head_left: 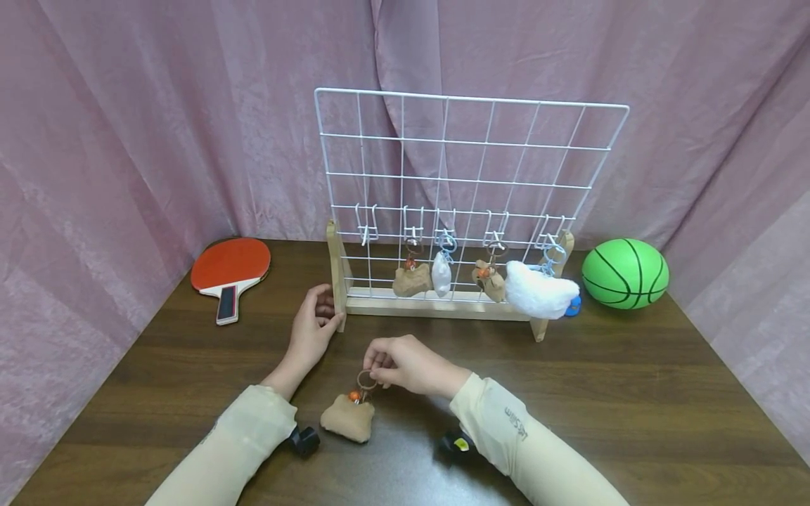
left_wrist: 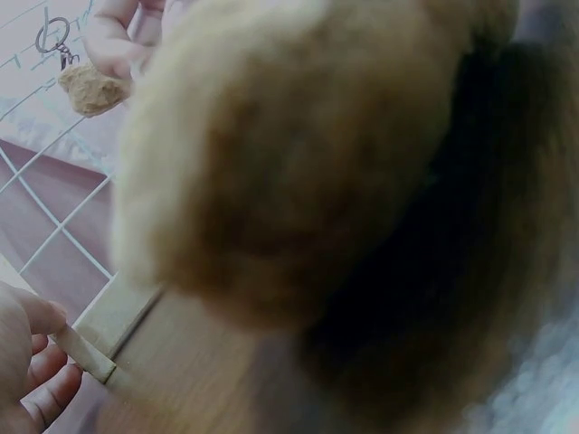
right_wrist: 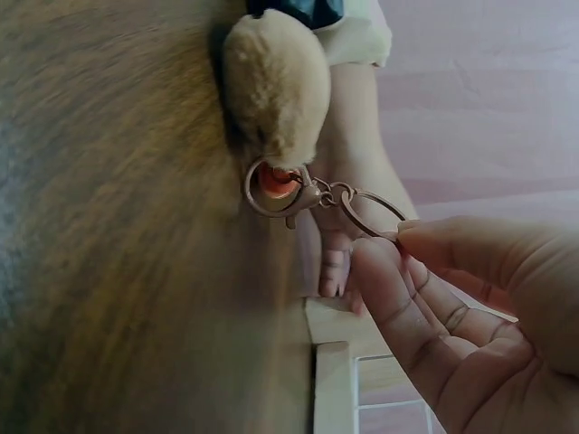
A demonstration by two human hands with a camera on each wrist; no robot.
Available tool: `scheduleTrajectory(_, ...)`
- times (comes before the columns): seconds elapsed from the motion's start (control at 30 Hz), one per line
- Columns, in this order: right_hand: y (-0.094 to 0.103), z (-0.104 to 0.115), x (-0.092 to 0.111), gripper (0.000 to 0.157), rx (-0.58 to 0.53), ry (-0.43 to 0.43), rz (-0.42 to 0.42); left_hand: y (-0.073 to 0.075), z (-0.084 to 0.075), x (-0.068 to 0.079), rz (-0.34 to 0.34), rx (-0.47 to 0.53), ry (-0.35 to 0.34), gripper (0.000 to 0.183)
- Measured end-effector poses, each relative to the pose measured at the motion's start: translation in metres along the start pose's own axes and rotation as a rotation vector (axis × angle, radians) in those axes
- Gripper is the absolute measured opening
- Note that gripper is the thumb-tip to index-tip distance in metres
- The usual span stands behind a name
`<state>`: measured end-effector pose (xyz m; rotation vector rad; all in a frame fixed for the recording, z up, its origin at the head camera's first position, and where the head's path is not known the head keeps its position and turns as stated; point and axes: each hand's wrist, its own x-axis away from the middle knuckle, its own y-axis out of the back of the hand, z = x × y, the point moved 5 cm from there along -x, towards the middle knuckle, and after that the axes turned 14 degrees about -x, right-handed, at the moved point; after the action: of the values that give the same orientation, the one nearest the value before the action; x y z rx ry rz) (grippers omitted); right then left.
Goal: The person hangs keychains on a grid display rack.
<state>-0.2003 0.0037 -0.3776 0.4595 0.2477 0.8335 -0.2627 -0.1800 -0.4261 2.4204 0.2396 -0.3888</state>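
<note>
My right hand [head_left: 414, 365] pinches the metal ring of a tan plush keychain [head_left: 348, 418] between thumb and fingertips. The plush part hangs below the ring, close over the table; an orange bell-like bead [right_wrist: 279, 183] and a lobster clasp [right_wrist: 310, 194] join the two. At the left end of the wire grid rack [head_left: 468, 140], my left hand [head_left: 311, 327] holds the wooden foot [left_wrist: 86, 353] with thumb and fingers around it. In the left wrist view the plush fills the middle as a blur.
On the rack's hooks hang a tan plush keychain [head_left: 411, 280], a small white one [head_left: 441, 274], another tan one [head_left: 490, 281] and a large white one [head_left: 541, 292]. An unloaded hook [head_left: 367, 228] is at the left. A red paddle [head_left: 230, 266] and green ball [head_left: 625, 274] flank the rack.
</note>
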Motion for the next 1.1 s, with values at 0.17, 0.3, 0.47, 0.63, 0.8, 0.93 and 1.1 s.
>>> scheduleTrajectory(0.17, 0.003, 0.007, 0.002, 0.004, 0.001, -0.003, 0.009, 0.001, 0.000, 0.000, -0.002, -0.007, 0.000, 0.055)
scheduleTrajectory(0.3, 0.007, 0.015, 0.004, 0.005, 0.023, 0.016, 0.013, 0.001, 0.000, 0.000, -0.005, -0.006, 0.002, 0.056)
scheduleTrajectory(0.47, 0.013, 0.025, 0.007, 0.005, 0.124, 0.054, 0.009, 0.001, -0.001, -0.001, -0.007, 0.002, -0.004, 0.056)
scheduleTrajectory(0.63, 0.019, 0.032, 0.010, 0.006, 0.182, 0.073, 0.014, 0.001, -0.001, -0.001, -0.005, 0.003, -0.006, 0.056)
scheduleTrajectory(0.8, 0.025, 0.039, 0.012, 0.007, 0.213, 0.085, 0.018, 0.001, -0.001, 0.000, -0.003, 0.008, -0.008, 0.056)
scheduleTrajectory(0.93, 0.031, 0.046, 0.013, 0.007, 0.223, 0.096, 0.028, 0.000, 0.000, 0.000, -0.003, 0.011, -0.006, 0.056)
scheduleTrajectory(1.1, 0.040, 0.055, 0.013, 0.005, 0.262, 0.118, 0.030, 0.000, 0.000, 0.000, 0.005, 0.006, -0.003, 0.056)
